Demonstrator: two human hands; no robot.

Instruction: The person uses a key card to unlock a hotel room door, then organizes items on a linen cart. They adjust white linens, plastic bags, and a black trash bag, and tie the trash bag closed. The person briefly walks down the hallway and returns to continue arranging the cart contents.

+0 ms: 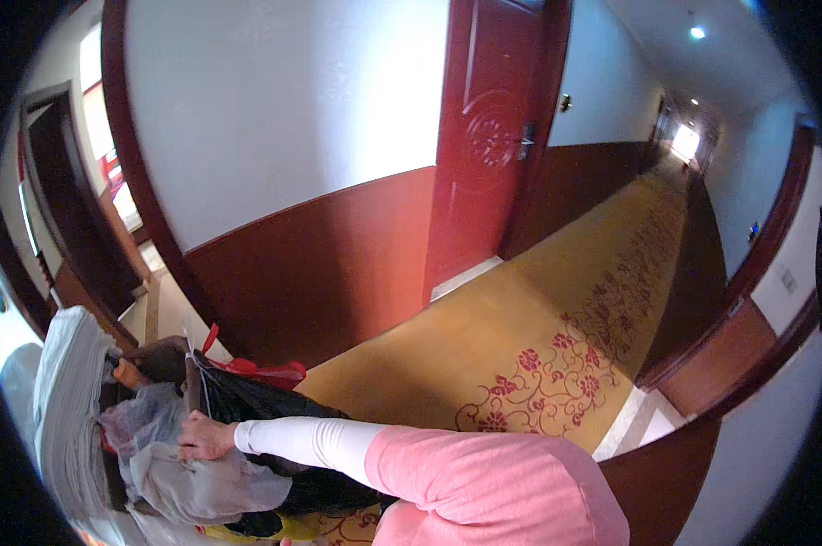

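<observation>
My right hand (206,437), in a white undersleeve below a pink short sleeve, reaches across to a loaded cart at the lower left. Its fingers are curled on a bunched white cloth (192,481), close to the cart's brown frame bar (192,382). A clear plastic bag (141,416) lies crumpled beside the cloth. Behind my wrist hangs a black plastic bag (247,396). A tall stack of folded white linens (69,403) stands at the cart's far left. Of my left hand (286,541) only a fingertip shows at the bottom edge; what it does is hidden.
A red strap or bag (267,372) sticks out over the cart's edge. Ahead stands a wall with wood panelling (329,266) and a closed red door (479,150). Patterned carpet (541,362) runs down a long corridor to the upper right. Doorways open at the left.
</observation>
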